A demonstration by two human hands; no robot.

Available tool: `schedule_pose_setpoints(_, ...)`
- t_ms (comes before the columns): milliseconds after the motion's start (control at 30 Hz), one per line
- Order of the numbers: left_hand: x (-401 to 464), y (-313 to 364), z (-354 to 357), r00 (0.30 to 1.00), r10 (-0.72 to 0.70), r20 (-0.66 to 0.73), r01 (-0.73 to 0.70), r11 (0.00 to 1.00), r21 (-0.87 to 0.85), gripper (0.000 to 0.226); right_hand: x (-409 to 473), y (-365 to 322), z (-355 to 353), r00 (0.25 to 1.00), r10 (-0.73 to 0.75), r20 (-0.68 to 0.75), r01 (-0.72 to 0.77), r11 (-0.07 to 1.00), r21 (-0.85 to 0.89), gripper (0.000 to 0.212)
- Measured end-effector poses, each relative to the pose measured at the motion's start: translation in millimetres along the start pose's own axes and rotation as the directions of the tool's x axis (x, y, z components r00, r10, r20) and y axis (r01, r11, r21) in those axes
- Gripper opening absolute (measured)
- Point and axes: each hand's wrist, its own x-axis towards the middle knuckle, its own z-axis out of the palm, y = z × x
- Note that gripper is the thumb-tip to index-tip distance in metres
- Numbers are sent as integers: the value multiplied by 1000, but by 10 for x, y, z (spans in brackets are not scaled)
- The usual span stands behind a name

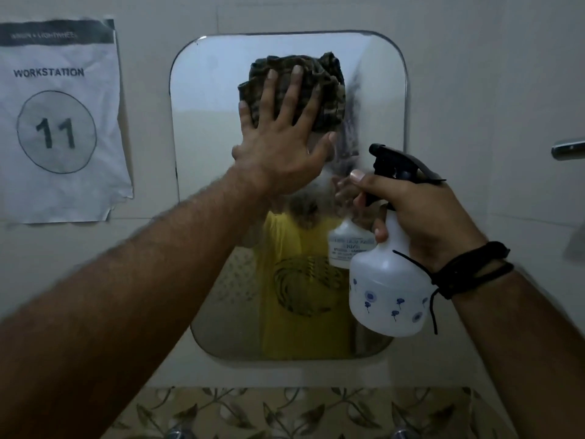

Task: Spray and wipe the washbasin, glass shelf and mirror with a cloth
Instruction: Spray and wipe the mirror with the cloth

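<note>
A rounded rectangular mirror point(205, 128) hangs on the pale tiled wall. My left hand point(281, 137) lies flat with spread fingers on a dark patterned cloth point(326, 87), pressing it against the mirror's upper middle. My right hand point(418, 213) grips the neck of a white spray bottle point(386, 289) with a black trigger head point(399, 163) and small blue flower prints, held in front of the mirror's right side. A streaky wet patch shows on the glass to the right of the cloth. The washbasin and glass shelf are not visible.
A paper sign point(60, 122) reading WORKSTATION 11 is stuck to the wall on the left. A metal fitting point(568, 148) juts in at the right edge. A leaf-patterned tile band point(285, 410) runs below the mirror, with two metal knobs at the bottom edge.
</note>
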Motion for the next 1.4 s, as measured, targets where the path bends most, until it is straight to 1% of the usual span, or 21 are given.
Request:
schedule_pose_setpoints(67,-382,10,163,1000,-4,0,4,1000,-4,78,-13,21,41,1000,-5,11,5,1000,4,18)
schedule_pose_setpoints(167,-924,-15,358,998,-13,66,12,1000,15,77,-51,59,108,1000,-9,23,8,1000,26,19)
schedule_pose_setpoints(267,-811,-107,274,994,-10,113,10,1000,0,75,-64,74,157,1000,-12,26,12,999,32,15)
schedule_pose_setpoints(400,-432,-172,73,996,-33,78,36,999,-29,77,-63,83,188,999,12,34,-12,1000,20,16)
schedule_pose_setpoints(467,-580,-116,177,998,-41,52,43,998,-36,78,-78,126,181,999,28,26,-29,1000,11,17)
schedule_pose_setpoints(533,-955,-9,414,999,-24,33,25,1000,-17,80,-103,193,159,999,46,17,-47,999,15,20)
schedule_pose_setpoints(633,-1476,90,693,998,-11,67,8,999,41,80,-163,287,137,998,61,18,-62,998,19,24)
schedule_pose_setpoints(700,-1462,52,683,996,-4,86,1,999,40,79,-186,315,138,998,64,22,-64,998,15,26)
schedule_pose_setpoints(767,-1274,0,571,996,6,86,-8,1000,24,77,-194,317,153,998,60,30,-61,998,21,25)
schedule_pose_setpoints(867,-1010,-30,433,997,-28,67,29,999,-13,78,-201,309,175,996,69,49,-70,997,35,18)
schedule_pose_setpoints(967,-1198,101,542,998,-54,26,55,998,-10,79,-239,342,188,995,75,71,-79,996,47,16)
schedule_pose_setpoints(1067,-1823,265,842,997,-3,81,2,1000,24,82,-294,379,177,993,95,67,-98,995,37,29)
schedule_pose_setpoints(1133,-2093,291,963,993,11,122,-14,1000,27,82,-320,379,161,993,99,68,-101,994,29,36)
schedule_pose_setpoints(1167,-2089,276,962,992,16,129,-19,999,27,81,-321,377,151,993,95,65,-97,995,28,37)
schedule_pose_setpoints(1233,-1885,230,874,995,11,102,-14,999,33,78,-318,364,134,995,84,57,-86,996,24,37)
schedule_pose_setpoints(1333,-1473,173,713,998,-54,39,53,998,20,79,-316,385,105,994,93,61,-95,995,18,33)
schedule_pose_setpoints(1400,-1512,210,751,997,-78,8,78,997,26,80,-330,427,91,993,101,61,-102,995,15,33)
